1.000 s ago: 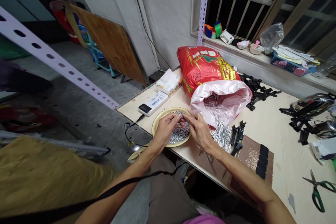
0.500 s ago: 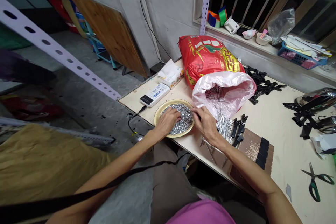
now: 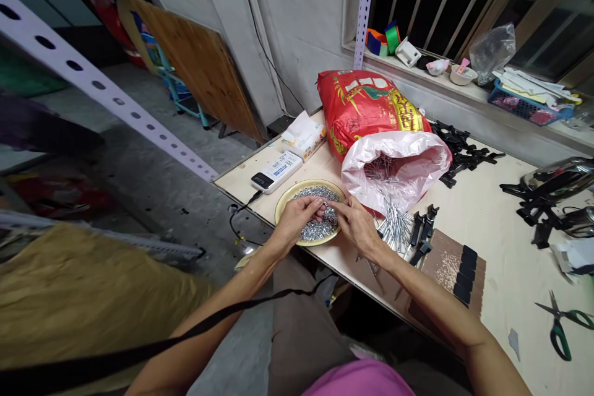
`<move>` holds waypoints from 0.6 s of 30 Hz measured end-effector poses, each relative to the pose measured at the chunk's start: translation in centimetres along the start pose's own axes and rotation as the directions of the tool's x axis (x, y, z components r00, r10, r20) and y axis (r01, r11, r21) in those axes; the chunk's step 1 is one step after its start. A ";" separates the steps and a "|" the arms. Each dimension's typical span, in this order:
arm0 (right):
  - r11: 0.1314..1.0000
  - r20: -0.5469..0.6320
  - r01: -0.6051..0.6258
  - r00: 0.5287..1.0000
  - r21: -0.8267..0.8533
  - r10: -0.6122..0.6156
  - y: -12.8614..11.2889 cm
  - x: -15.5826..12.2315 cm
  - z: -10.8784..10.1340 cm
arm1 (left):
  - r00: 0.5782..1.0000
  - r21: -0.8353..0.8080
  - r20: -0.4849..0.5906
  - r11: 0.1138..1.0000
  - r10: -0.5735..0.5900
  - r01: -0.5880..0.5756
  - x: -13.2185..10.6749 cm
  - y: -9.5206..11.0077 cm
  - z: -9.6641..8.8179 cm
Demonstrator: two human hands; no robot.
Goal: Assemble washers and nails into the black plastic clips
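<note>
A yellowish plate (image 3: pixel 281 199) at the table's front left edge holds a heap of small silver metal nuts or similar pieces (image 3: pixel 315 234). Above it, the fingertips of my left hand (image 3: pixel 299 218) and my right hand (image 3: pixel 359 228) meet in a pinch. Whatever sits between those fingertips is too small to make out. Right of my right hand, thin metal rods like long screws (image 3: pixel 395 228) spill from the pink-white mouth of a red bag (image 3: pixel 366 105). Black plastic clamp-like parts (image 3: pixel 420 232) lie beside the rods.
A power bank (image 3: pixel 277 172) with a cable and a tissue pack (image 3: pixel 304 136) lie behind the plate. Rightward are a brown board (image 3: pixel 439 257) with black pads (image 3: pixel 465 272), more black parts (image 3: pixel 457 148) and green-handled scissors (image 3: pixel 560 328). A perforated metal post (image 3: pixel 116 101) crosses at left.
My left hand has risen out of the metal pieces and moved right to meet my right hand's fingertips. The view has shifted slightly.
</note>
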State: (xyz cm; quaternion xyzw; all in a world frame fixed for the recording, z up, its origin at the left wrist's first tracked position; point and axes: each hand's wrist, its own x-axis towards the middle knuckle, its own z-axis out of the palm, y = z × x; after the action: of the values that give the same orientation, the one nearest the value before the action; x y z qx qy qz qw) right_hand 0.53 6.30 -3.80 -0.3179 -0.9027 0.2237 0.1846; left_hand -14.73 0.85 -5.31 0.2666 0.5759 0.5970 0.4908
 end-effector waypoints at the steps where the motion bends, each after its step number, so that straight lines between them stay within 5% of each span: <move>1: 1.000 0.007 -0.005 1.000 -0.023 0.005 -0.1 0.0 0.0 | 1.000 -0.035 -0.008 0.999 -0.008 0.008 -0.1 0.0 0.2; 12: 0.960 0.078 -0.061 0.993 -0.275 0.085 -1.6 0.0 -1.2 | 0.997 -0.103 0.035 0.992 -0.069 0.072 0.0 -0.2 -0.3; 18: 0.885 0.002 0.004 1.000 -0.465 -0.003 -2.1 -0.1 -1.1 | 0.987 -0.193 0.084 0.969 -0.140 0.154 0.1 0.1 -0.3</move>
State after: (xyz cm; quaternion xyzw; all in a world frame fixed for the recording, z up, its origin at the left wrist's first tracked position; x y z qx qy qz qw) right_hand 0.14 5.09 -1.81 -0.3510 -0.9307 0.0009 0.1028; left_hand -15.06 0.77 -5.32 0.1933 0.5140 0.6038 0.5778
